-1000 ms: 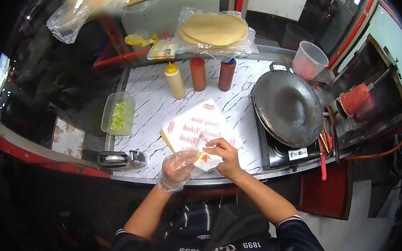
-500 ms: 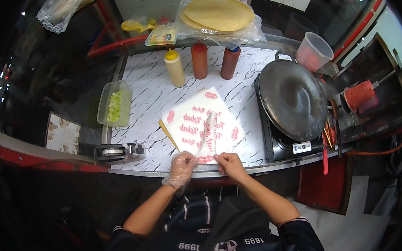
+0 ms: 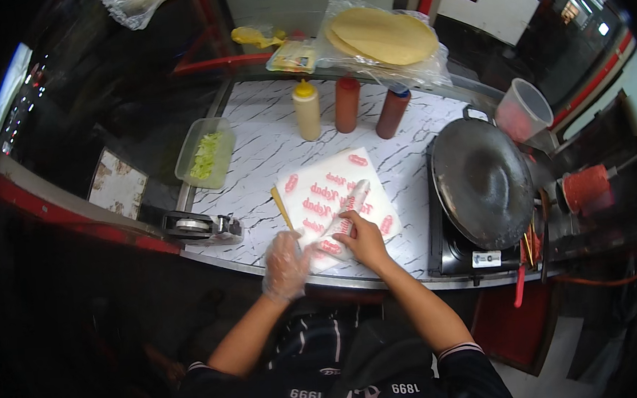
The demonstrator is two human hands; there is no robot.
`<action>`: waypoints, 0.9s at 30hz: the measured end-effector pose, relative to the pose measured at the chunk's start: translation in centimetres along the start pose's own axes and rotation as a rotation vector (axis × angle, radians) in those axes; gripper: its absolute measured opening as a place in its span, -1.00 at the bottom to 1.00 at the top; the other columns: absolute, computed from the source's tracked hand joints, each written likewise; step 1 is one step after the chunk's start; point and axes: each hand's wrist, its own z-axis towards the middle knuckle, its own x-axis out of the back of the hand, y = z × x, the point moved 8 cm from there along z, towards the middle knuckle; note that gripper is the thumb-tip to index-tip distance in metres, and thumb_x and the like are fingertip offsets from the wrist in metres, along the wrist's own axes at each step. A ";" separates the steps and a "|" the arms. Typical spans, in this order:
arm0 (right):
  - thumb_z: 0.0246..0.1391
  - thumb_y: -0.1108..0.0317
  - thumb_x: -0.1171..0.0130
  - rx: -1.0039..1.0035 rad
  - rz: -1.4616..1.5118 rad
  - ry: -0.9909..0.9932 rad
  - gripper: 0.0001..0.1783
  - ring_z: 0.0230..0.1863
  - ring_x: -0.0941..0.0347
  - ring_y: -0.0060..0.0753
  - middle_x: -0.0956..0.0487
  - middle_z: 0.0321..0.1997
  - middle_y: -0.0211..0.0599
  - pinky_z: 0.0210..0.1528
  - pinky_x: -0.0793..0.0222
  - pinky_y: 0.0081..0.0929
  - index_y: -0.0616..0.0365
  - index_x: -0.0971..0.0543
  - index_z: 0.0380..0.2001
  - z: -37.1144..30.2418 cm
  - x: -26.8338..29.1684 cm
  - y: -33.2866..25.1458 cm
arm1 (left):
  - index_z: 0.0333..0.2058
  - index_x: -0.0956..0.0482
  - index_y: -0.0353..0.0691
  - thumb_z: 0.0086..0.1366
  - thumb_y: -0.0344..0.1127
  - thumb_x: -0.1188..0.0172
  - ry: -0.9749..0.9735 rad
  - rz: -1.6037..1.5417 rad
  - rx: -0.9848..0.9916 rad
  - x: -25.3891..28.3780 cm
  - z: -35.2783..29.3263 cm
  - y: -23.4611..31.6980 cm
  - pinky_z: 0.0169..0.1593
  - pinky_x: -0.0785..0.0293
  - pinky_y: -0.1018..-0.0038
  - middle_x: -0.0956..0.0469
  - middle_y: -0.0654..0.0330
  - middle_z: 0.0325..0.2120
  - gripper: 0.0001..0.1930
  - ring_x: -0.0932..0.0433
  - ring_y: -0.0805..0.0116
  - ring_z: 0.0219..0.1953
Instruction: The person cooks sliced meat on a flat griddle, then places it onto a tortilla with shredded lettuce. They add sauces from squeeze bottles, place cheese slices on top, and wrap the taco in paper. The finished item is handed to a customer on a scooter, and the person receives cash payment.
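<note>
A slim roll wrapped in printed white paper [image 3: 361, 193] lies slanted on a stack of white sheets with red print [image 3: 317, 181]. My bare right hand [image 3: 367, 241] grips the roll around its middle, thumb on the near side and fingers over the top. My left hand [image 3: 285, 265], in a clear plastic glove, is at the stack's lower left corner beside the roll's near end. Its fingers are apart, the tips at the paper. What the wrapper contains is hidden. A brown edge [image 3: 280, 207] shows under the sheets' left side.
Yellow [image 3: 307, 112], orange-red [image 3: 347, 107] and dark red [image 3: 393, 113] squeeze bottles stand behind the sheets. A tub of shredded lettuce [image 3: 207, 166] and a tape dispenser [image 3: 202, 226] sit left. Right are a black griddle [image 3: 481, 178] on a stove and meat [image 3: 585, 188] on a spit. Flatbreads [image 3: 381, 34] lie behind.
My right hand has moved up from the paper's near edge onto the roll. The roll's near end is now folded. My left hand has loosened its pinch. The view has shifted.
</note>
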 end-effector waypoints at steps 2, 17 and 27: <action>0.02 0.26 -0.50 0.108 -0.001 0.039 -0.50 -0.52 -0.43 -0.37 -0.49 -0.57 -0.25 -0.39 -0.37 -0.34 0.09 -0.60 0.04 0.3 -0.2 -0.3 | 0.01 -0.58 -0.20 0.26 -0.04 -0.33 -0.044 0.083 -0.167 -0.6 -2.4 2.1 0.17 -0.35 -0.03 -0.49 -0.06 0.07 -0.55 -0.47 -0.16 0.12; -0.12 0.24 -0.57 0.702 -0.037 -0.609 -0.38 0.07 -0.53 0.11 -0.48 0.11 -0.15 0.06 -0.51 -0.12 -0.04 -0.56 0.06 8.9 -19.2 -19.5 | 0.20 -0.50 -0.24 0.25 0.13 -0.24 -0.206 -0.135 -0.217 -8.0 -3.1 1.4 0.39 -0.13 -0.05 -0.46 -0.16 0.18 -0.32 -0.34 -0.19 0.27; -0.04 0.06 -0.56 0.391 -0.180 -0.527 -0.56 -0.15 -0.54 0.04 -0.53 -0.16 -0.04 -0.13 -0.46 -0.19 0.05 -0.70 -0.16 5.6 -20.8 -20.7 | 0.43 -0.32 0.11 0.39 0.22 0.01 -0.053 0.003 -0.177 -6.4 -4.0 1.0 0.47 0.12 -0.23 -0.06 -0.39 0.43 -0.30 -0.03 -0.47 0.45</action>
